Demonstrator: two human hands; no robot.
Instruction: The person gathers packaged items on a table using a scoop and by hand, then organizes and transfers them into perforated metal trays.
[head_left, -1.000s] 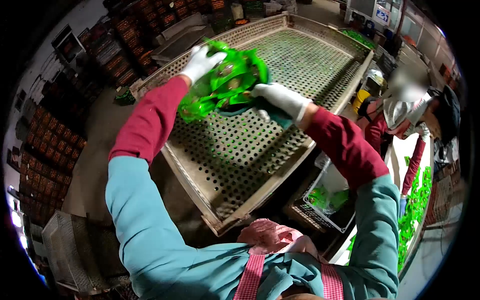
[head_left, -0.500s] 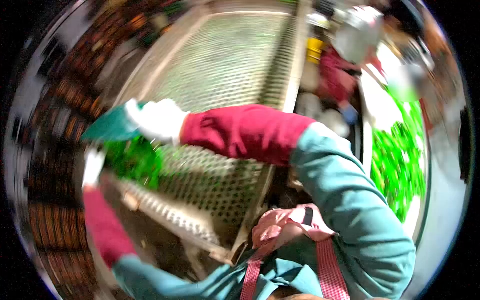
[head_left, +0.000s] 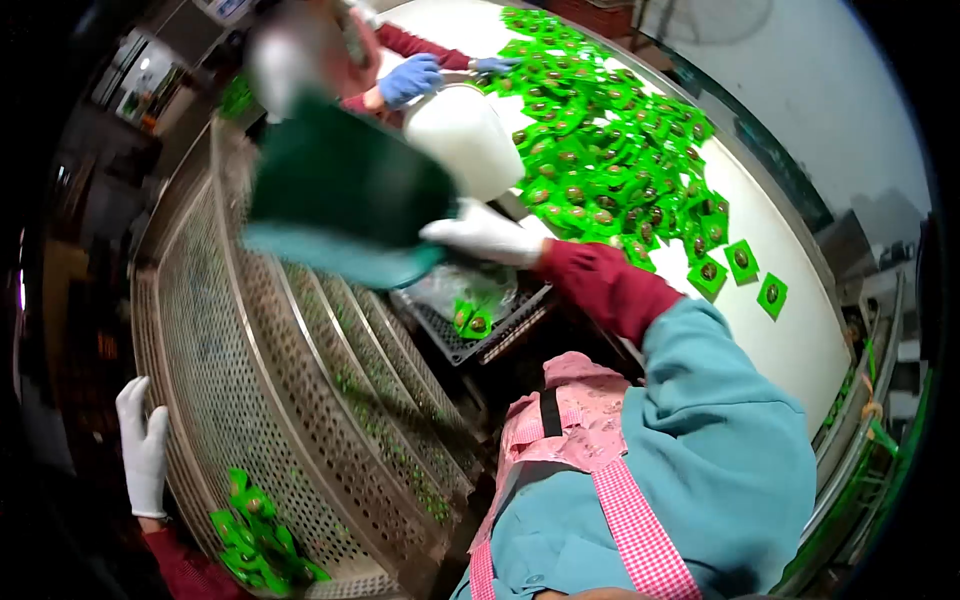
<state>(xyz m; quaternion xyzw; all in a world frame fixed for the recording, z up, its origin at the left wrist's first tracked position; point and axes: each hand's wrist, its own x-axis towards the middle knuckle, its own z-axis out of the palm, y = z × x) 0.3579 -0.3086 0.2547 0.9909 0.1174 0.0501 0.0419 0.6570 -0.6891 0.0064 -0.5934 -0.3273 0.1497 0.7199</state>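
My right hand (head_left: 485, 235), in a white glove, holds the edge of a dark green scoop (head_left: 345, 190), which is blurred and raised over the perforated metal trays. At the lower left, my left hand (head_left: 143, 440), also gloved in white, is held up with its fingers apart and nothing in it. A pile of green packets (head_left: 258, 540) lies in the corner of the perforated tray (head_left: 220, 390) near that hand. Many more green packets (head_left: 610, 180) are spread over the white table (head_left: 765, 350).
A person in blue gloves (head_left: 410, 80) works at the white table's far left, beside a white container (head_left: 463, 140). A black crate (head_left: 470, 345) lined with clear plastic holds a few green packets between trays and table. Metal rails run at the right edge.
The view has swung right toward the white table. My right hand has carried the scoop away from the tray corner, while my left hand has come apart from the green packets, which lie in the tray.
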